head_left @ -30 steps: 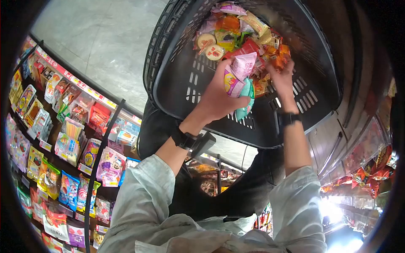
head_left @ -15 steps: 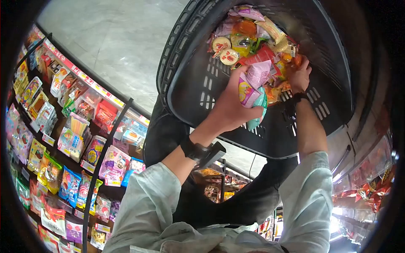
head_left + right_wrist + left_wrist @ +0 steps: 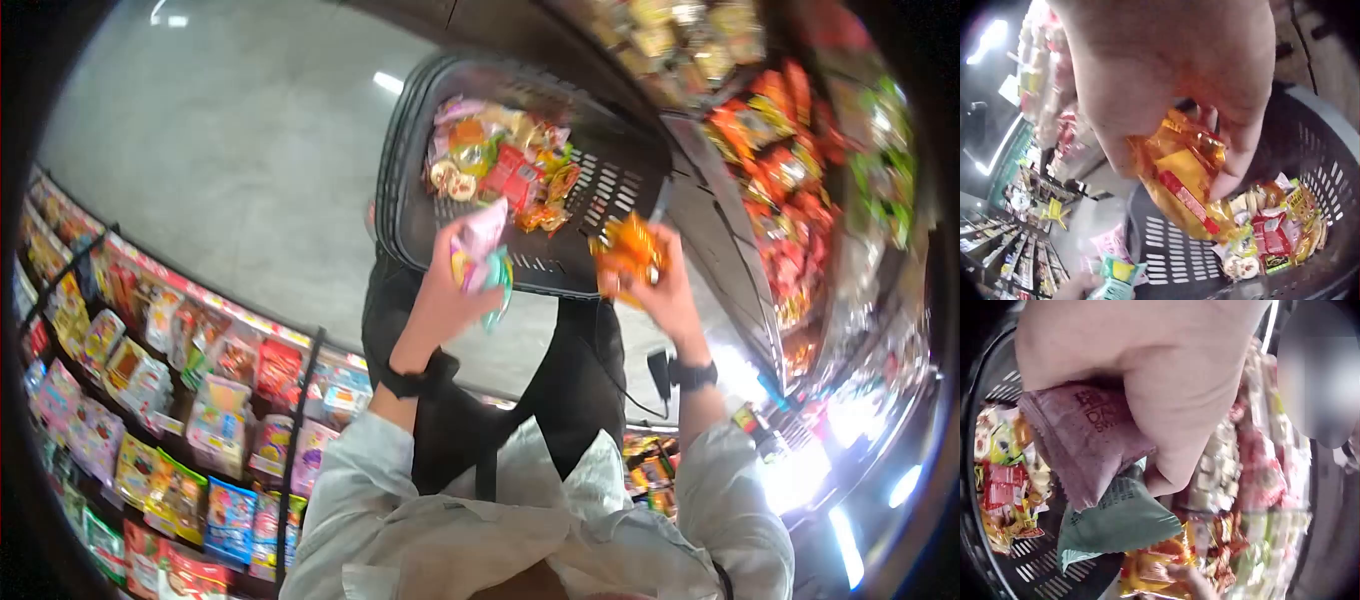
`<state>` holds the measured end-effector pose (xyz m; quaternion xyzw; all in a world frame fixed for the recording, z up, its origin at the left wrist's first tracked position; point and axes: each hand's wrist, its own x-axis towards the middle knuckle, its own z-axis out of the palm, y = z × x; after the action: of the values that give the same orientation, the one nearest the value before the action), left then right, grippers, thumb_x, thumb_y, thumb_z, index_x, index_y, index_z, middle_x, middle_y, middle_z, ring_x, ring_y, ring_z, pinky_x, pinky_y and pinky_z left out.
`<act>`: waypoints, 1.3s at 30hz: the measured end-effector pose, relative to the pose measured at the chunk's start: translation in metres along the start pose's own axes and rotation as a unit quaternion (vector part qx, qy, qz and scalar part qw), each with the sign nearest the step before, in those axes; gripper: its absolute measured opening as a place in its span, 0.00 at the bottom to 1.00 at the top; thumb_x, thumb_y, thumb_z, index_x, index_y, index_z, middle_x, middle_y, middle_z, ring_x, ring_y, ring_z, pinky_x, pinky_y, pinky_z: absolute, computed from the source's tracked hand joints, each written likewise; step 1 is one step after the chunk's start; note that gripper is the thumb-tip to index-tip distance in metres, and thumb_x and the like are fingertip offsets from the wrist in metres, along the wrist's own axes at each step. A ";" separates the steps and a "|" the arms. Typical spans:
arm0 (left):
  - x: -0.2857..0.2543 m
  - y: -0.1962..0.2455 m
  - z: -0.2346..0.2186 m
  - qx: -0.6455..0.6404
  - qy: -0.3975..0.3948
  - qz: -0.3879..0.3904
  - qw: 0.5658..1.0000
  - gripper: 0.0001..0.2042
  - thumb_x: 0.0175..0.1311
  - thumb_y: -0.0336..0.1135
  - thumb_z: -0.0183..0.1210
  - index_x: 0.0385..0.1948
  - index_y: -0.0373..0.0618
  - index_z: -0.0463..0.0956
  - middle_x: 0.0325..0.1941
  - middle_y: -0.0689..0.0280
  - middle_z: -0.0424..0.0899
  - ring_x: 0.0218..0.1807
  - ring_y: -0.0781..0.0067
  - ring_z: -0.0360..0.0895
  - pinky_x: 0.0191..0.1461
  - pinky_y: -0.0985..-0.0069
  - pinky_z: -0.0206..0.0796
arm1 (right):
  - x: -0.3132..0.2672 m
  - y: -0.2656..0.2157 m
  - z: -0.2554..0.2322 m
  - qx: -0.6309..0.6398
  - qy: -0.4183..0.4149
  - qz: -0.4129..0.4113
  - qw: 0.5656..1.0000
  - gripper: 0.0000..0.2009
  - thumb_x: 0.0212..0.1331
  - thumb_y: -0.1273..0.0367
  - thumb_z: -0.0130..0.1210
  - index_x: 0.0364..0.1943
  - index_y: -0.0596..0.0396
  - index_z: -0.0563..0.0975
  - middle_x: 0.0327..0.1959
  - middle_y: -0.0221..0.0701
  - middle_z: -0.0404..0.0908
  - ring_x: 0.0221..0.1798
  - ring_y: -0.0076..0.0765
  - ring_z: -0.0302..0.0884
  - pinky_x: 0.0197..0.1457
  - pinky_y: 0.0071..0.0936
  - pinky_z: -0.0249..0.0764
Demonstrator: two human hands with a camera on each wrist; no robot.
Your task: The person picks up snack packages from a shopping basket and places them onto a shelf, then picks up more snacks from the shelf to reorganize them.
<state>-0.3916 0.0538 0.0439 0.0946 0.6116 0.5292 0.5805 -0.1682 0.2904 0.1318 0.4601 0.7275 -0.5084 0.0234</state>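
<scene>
My left hand [image 3: 449, 296] grips a pink snack packet [image 3: 1085, 434] and a teal snack packet [image 3: 1119, 519] together, over the near left side of the black shopping basket [image 3: 395, 180]. Between the thumb and fingers of my right hand [image 3: 672, 285] are orange-wrapped snack packets [image 3: 630, 255], held at the basket's near right corner. A red label strip shows on the orange wrapper [image 3: 1188, 200] in the right wrist view. Inside the basket lies a pile of mixed snacks, among them a red packet [image 3: 515, 178] and round pale biscuits [image 3: 460, 187].
On the right, a display bin holds red and orange packets [image 3: 790, 210], with green packets [image 3: 885, 160] beyond. Shelves of bagged sweets [image 3: 215, 425] curve along the left. Grey floor [image 3: 270, 160] stretches ahead. A cable [image 3: 640, 405] hangs near my right wrist.
My right hand has lifted orange packets from the pile and moved back toward me, out to the basket's near corner. The left hand keeps its packets. The view has shifted, showing the right-hand bin.
</scene>
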 end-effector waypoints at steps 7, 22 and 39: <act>-0.138 0.129 -0.073 0.152 -0.107 0.054 0.981 0.45 0.48 0.28 0.72 0.72 0.45 0.57 0.63 0.57 0.75 0.64 0.65 0.73 0.69 0.66 0.67 | -0.231 -0.113 -0.007 0.269 0.074 0.067 0.958 0.34 0.60 0.82 0.61 0.70 0.53 0.60 0.65 0.33 0.71 0.69 0.32 0.71 0.72 0.35 0.70; -0.308 0.197 0.132 0.276 -0.204 0.169 0.924 0.49 0.52 0.25 0.72 0.76 0.39 0.47 0.66 0.52 0.70 0.63 0.64 0.75 0.65 0.66 0.71 | -0.506 -0.089 -0.076 0.664 0.284 -0.138 0.678 0.35 0.65 0.71 0.59 0.75 0.54 0.56 0.68 0.40 0.71 0.70 0.45 0.73 0.71 0.47 0.75; -0.400 0.127 0.431 0.227 -0.608 -0.003 0.761 0.53 0.51 0.22 0.74 0.79 0.42 0.45 0.73 0.62 0.66 0.74 0.70 0.64 0.76 0.68 0.58 | -0.653 0.037 -0.087 0.648 0.412 -0.130 0.627 0.39 0.63 0.77 0.61 0.76 0.51 0.53 0.69 0.35 0.69 0.72 0.36 0.69 0.76 0.38 0.67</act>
<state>0.0174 0.0469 0.4844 0.5243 0.2328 0.2044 0.7932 0.2709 -0.0627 0.4741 0.4186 0.1961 -0.6036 -0.6496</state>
